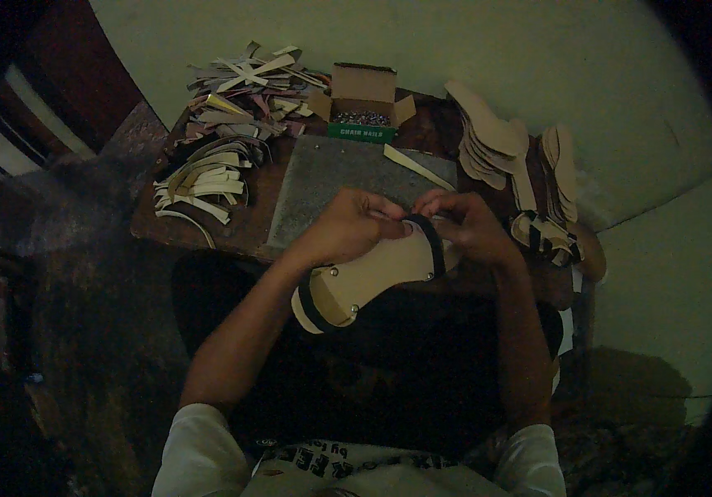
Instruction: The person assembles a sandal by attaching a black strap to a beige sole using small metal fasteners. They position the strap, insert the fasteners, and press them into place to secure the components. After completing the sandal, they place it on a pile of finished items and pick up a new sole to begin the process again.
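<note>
A beige sandal (382, 273) tilts above my lap at the table's near edge. Black straps cross it at both ends, and round metal studs fasten them at the sole's sides. My left hand (352, 225) is closed on the far end, its thumb against the far black strap (430, 244). From the other side my right hand (473, 228) grips the same end with bent fingers at the strap. Its fingertips are partly hidden, so whether they pinch anything small is unclear.
A grey slab (306, 186) lies on the wooden table with one pale strip (416, 166) on it. Cut strips (207, 182) are heaped at left. A nail box (362, 120) stands open behind. Stacked soles (488, 137) and strapped pieces (546, 240) sit at right.
</note>
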Tool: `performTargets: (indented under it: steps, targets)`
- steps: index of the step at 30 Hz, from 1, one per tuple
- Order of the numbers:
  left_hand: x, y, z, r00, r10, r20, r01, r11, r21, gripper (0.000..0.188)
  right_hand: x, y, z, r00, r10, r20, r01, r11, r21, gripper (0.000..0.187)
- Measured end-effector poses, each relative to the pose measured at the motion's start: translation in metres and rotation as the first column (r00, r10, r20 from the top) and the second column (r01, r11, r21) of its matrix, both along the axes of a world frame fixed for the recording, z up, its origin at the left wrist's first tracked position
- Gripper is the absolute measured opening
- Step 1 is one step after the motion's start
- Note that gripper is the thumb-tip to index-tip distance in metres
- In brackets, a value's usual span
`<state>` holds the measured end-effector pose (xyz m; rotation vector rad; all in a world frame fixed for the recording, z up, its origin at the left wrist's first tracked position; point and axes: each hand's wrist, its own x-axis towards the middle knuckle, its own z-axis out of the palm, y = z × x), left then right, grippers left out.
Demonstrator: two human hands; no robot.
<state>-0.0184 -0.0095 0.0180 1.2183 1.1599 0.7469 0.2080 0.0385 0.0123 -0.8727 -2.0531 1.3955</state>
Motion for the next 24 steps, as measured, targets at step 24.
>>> performTargets:
  steps: [24]
  targets:
    - [0.002, -0.004, 0.005, 1.000, -0.002, -0.017, 0.005, 0.982, 0.187, 0.016, -0.004, -0.009, 0.004, 0.983, -0.162, -0.089, 0.158, 0.986, -0.044, 0.014]
